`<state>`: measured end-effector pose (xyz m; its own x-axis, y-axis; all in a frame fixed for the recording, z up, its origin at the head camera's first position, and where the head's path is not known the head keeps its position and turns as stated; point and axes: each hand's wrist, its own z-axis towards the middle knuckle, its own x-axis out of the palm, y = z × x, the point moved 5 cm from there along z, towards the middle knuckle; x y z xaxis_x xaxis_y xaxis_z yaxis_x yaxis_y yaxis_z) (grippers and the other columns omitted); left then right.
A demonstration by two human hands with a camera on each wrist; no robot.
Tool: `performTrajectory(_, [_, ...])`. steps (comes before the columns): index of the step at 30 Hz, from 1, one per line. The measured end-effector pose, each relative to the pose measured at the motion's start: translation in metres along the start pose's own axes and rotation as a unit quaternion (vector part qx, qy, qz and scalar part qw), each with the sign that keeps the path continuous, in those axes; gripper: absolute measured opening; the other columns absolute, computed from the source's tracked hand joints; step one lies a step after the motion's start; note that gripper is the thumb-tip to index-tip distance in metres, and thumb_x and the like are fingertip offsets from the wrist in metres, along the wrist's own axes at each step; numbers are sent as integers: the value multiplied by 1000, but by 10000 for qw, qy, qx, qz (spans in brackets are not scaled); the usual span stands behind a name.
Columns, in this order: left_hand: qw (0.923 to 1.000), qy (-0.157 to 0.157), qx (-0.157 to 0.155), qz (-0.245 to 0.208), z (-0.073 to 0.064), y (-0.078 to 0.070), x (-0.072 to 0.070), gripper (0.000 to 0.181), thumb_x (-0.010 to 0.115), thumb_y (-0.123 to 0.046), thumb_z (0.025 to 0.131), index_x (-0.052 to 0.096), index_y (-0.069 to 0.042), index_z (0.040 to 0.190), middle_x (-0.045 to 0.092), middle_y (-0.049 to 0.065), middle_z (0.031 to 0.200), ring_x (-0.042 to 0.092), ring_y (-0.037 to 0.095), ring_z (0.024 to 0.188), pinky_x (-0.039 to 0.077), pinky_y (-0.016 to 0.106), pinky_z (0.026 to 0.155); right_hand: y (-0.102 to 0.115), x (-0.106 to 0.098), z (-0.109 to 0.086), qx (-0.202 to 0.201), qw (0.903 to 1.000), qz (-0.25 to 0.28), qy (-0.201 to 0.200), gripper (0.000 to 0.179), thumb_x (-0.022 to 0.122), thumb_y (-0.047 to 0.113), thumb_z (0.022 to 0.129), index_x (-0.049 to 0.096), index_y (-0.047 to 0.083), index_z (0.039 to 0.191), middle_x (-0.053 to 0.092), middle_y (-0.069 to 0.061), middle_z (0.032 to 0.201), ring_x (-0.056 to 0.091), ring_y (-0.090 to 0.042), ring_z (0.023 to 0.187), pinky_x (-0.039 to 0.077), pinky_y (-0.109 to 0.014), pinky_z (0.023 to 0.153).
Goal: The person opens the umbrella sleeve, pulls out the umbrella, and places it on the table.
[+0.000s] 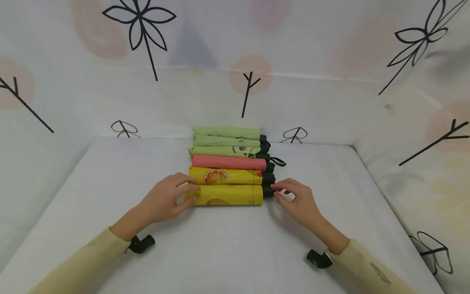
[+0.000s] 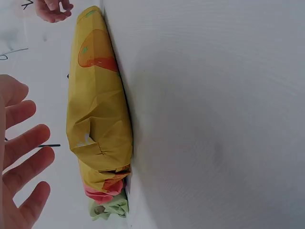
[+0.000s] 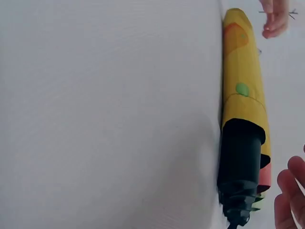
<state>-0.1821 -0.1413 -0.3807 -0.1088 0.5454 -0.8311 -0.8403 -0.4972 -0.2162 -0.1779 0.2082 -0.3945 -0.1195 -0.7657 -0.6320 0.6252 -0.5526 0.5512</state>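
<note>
Umbrellas (image 1: pixel 228 162), six and folded, are laid side by side on the white table (image 1: pixel 220 253). The nearest yellow umbrella (image 1: pixel 229 195) is flanked by the left hand (image 1: pixel 170 198) and the right hand (image 1: pixel 296 201), held well apart, both loosely curved, nothing gripped; whether contact is made cannot be told. The lining-up seems largely done, none being seen left outside the row. No container is seen.

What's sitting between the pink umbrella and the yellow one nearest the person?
Another yellow umbrella, printed with a citrus slice, lies between the pink umbrella and the nearest yellow one; the head view shows this.
</note>
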Motion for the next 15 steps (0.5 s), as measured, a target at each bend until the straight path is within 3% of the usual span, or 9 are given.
performTrajectory(5, [9948, -8, -827, -591, -3, 13, 5, 25, 74, -21, 91, 71, -12, 114, 64, -4, 115, 58, 16, 108, 51, 40, 90, -11, 2, 2, 571, 9984, 13, -29, 23, 75, -3, 84, 76, 7, 105, 71, -3, 98, 62, -16, 87, 55, -34, 71])
performTrajectory(10, [9749, -8, -1659, -1488, -9, 28, 10, 25, 71, -19, 95, 68, -11, 119, 66, -1, 117, 58, 18, 110, 49, 47, 93, -19, 5, 4, 829, 9965, 33, 71, 26, 75, 0, 85, 74, 8, 110, 71, -3, 104, 62, -21, 91, 56, -41, 75])
performTrajectory(15, [9584, 73, -2093, -1942, -13, 39, 16, 26, 68, -18, 97, 67, -8, 121, 67, 3, 114, 60, 20, 107, 51, 47, 88, -28, 8, 3, 986, 9947, 106, 287, 28, 76, 0, 85, 73, 6, 112, 71, -7, 107, 63, -22, 95, 57, -46, 78])
